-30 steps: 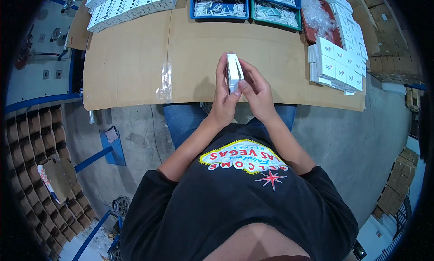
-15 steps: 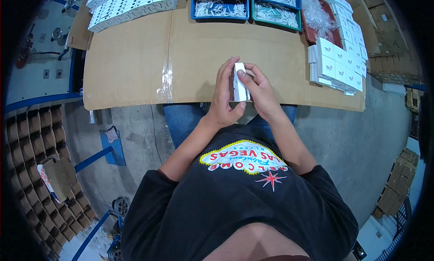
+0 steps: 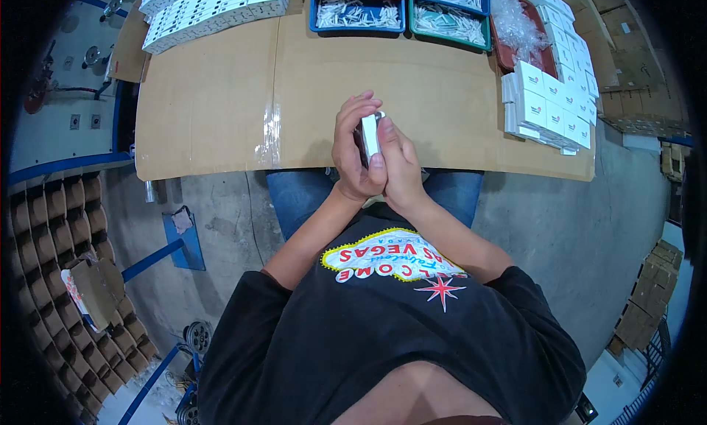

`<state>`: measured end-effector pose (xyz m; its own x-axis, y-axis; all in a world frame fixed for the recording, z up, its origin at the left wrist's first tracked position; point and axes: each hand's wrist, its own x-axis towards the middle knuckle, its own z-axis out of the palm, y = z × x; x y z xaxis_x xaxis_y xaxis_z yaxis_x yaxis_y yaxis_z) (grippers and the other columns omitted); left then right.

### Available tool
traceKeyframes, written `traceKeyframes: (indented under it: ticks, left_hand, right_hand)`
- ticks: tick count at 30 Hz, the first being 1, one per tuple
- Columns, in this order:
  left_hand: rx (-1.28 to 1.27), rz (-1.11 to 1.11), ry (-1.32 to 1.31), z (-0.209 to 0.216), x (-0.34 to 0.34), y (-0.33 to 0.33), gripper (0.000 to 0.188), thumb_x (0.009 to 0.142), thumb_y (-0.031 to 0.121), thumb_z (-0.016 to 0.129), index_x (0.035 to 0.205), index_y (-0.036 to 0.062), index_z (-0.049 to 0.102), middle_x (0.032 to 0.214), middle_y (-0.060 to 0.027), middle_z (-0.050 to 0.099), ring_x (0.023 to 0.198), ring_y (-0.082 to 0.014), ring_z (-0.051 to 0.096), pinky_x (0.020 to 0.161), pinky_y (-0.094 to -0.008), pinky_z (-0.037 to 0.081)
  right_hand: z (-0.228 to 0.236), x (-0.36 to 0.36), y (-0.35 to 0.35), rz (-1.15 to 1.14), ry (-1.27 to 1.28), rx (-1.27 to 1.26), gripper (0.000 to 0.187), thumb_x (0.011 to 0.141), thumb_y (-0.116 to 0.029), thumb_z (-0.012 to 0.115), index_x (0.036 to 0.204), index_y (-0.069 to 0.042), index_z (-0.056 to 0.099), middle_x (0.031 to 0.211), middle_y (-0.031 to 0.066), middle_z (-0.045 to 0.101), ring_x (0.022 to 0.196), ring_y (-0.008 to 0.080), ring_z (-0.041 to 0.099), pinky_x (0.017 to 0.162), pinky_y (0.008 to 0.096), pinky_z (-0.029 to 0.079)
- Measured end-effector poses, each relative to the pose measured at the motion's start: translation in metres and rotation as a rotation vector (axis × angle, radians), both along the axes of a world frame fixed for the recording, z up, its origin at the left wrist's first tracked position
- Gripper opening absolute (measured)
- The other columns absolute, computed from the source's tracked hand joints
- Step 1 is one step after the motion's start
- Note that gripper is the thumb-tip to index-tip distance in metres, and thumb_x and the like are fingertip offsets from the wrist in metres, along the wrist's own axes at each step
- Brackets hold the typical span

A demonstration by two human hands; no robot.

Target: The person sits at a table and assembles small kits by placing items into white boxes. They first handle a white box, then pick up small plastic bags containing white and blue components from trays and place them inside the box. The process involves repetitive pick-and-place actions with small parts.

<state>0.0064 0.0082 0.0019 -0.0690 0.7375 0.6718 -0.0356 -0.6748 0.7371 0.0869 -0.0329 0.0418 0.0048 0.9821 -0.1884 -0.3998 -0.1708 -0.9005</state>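
Note:
Between my two hands, above the near edge of the cardboard-covered table (image 3: 213, 108), is a small white box (image 3: 370, 136), tilted on edge. My left hand (image 3: 353, 149) wraps its left side, fingers pointing away from me and thumb along the near end. My right hand (image 3: 399, 160) presses against the right side, its thumb lying along the top. Most of the box's sides are covered by my palms; a narrow white face and a dark left side show.
Stacks of white boxes stand at the far left (image 3: 217, 16) and at the right (image 3: 549, 104). At the back are a blue tray (image 3: 359, 33) and a green tray (image 3: 453, 48) of small white parts. A red tray (image 3: 508, 60) holds clear plastic bags.
Both hands and the box have shifted slightly left. My right hand has closed in tighter around the box, hiding more of it.

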Motion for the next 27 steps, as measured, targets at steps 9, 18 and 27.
traceKeyframes:
  ticks: [9,18,27]
  left_hand:
    - [0.054,0.093,0.234,0.013,-0.007,-0.002,0.065,0.089,0.044,0.055,0.132,-0.0049,0.048,0.129,-0.0251,0.049,0.126,-0.0388,0.045,0.108,-0.0543,0.035]
    - [-0.337,-0.219,0.13,-0.001,-0.004,-0.007,0.107,0.084,0.054,0.075,0.155,-0.0045,0.02,0.141,-0.0214,0.042,0.126,-0.0311,0.049,0.107,-0.0418,0.04]
    - [-0.132,-0.166,0.287,-0.003,-0.014,-0.002,0.098,0.082,0.051,0.068,0.15,-0.0075,0.028,0.143,-0.0279,0.039,0.133,-0.0412,0.041,0.111,-0.0476,0.035]
  right_hand:
    - [0.002,0.002,-0.001,-0.04,-0.111,0.201,0.06,0.109,-0.043,0.038,0.149,0.002,0.04,0.144,0.0137,0.05,0.133,0.0192,0.047,0.111,0.0328,0.035]
    - [0.004,0.045,0.014,0.024,-0.249,0.452,0.062,0.105,-0.035,0.049,0.152,0.002,0.035,0.153,0.0167,0.042,0.141,0.0246,0.04,0.117,0.0368,0.029]
    - [0.008,0.049,0.015,0.119,-0.141,-0.005,0.053,0.1,-0.021,0.062,0.145,0.001,0.046,0.14,0.0105,0.055,0.129,0.0186,0.052,0.105,0.0323,0.042]
